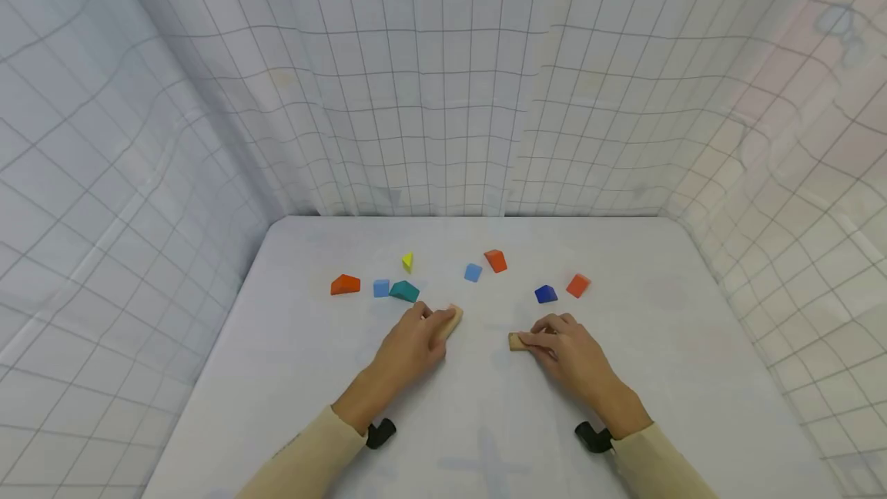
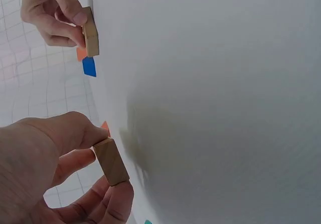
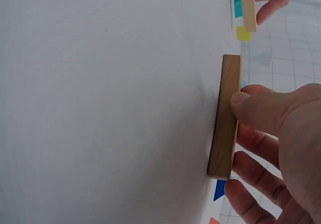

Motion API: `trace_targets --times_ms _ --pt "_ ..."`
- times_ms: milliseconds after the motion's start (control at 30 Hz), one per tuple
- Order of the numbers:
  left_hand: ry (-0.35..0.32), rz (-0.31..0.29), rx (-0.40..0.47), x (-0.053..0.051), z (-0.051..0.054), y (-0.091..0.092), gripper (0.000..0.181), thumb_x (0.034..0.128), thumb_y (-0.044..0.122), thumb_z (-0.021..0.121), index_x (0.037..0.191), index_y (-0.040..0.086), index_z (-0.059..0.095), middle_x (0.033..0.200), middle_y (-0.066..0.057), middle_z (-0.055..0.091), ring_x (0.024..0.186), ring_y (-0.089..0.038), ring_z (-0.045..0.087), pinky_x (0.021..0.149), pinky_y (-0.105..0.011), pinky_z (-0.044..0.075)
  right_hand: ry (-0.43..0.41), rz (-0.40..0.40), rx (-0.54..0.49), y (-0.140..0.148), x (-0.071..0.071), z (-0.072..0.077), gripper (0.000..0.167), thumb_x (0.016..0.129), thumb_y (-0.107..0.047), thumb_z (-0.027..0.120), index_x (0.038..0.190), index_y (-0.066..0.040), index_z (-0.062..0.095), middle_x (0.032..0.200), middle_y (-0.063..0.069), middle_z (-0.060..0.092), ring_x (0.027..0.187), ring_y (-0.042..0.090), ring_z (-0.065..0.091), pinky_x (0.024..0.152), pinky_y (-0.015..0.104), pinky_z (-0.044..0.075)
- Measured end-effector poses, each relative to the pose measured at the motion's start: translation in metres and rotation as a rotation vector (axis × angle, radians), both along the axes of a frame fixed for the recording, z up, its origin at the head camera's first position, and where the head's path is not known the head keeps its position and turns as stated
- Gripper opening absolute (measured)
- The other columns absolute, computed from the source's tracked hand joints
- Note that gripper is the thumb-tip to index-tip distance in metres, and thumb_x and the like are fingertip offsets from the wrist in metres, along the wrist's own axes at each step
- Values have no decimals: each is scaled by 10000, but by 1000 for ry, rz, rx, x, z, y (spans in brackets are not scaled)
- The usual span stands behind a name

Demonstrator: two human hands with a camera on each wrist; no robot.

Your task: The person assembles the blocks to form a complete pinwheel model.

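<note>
My left hand (image 1: 409, 346) pinches a plain wooden block (image 2: 111, 162) between thumb and fingertips, left of the table's middle. Across from it, my right hand (image 1: 574, 360) grips a second wooden block, a long bar (image 3: 225, 121), with the thumb on its near face and fingers behind. The two wooden blocks are apart. Just beyond the left hand sit a teal block (image 1: 404, 291) and a light blue cube (image 1: 381, 288). A dark blue block (image 1: 546, 294) and an orange-red block (image 1: 578, 286) lie beyond the right hand.
Farther back are a yellow triangular block (image 1: 407, 262), another light blue cube (image 1: 473, 273) and a red-orange block (image 1: 496, 261). An orange block (image 1: 345, 285) lies at the left. Gridded white curtains (image 1: 443, 98) surround the white table (image 1: 485, 406) at the back and sides.
</note>
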State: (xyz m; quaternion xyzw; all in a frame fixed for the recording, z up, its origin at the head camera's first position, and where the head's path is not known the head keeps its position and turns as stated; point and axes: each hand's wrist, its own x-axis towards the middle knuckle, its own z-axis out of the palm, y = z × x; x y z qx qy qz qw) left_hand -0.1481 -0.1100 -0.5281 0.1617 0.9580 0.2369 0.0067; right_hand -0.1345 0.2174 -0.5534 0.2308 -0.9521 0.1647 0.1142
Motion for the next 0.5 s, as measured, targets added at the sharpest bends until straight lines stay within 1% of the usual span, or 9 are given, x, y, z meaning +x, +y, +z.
trace_targets --times_ms 133,267,500 --pt "18 -16 20 7 1 7 549 1000 74 877 1533 138 765 1160 -127 680 900 -172 573 734 -265 519 13 9 -4 1 0 0 352 940 -94 982 1266 -216 927 1167 23 797 1066 232 678 878 394 650" --pt "31 -23 40 16 1 14 578 977 51 889 1536 127 761 1140 -131 674 886 -171 565 699 -244 496 -10 3 -4 1 -1 1 353 954 -99 971 1284 -216 921 1177 26 800 1085 236 679 891 393 656" --pt "58 -46 57 27 -4 26 600 934 21 894 1512 111 762 1111 -132 660 838 -171 546 651 -242 461 -32 -14 13 -1 0 1 351 962 -128 970 1289 -243 920 1188 4 796 1097 214 667 903 386 646"
